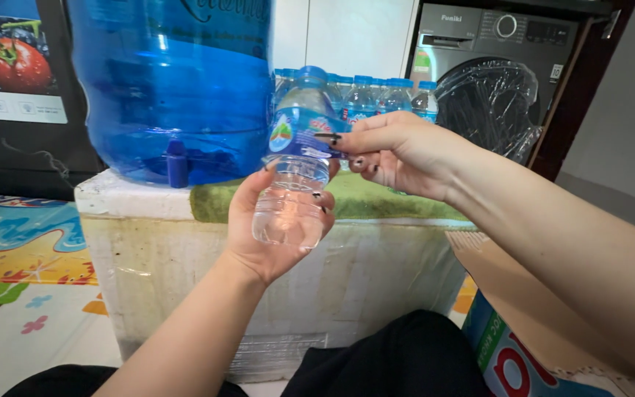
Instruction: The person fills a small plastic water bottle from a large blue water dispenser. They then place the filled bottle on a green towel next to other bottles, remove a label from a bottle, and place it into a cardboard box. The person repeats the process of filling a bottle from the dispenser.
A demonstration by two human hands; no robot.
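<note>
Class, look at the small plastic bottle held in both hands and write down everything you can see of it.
The small bottle is clear, ribbed plastic with a blue cap and a blue-and-white label. It looks empty and stands roughly upright in front of a white foam box. The left hand cups its lower body from below, while the right hand pinches the label's edge, which appears to be lifting away from the bottle.

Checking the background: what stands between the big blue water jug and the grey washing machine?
In the head view, a row of small blue-capped water bottles stands there.

Big blue water jug [178, 88] + bottle pack [384, 95] close behind hands; open room below.
</note>
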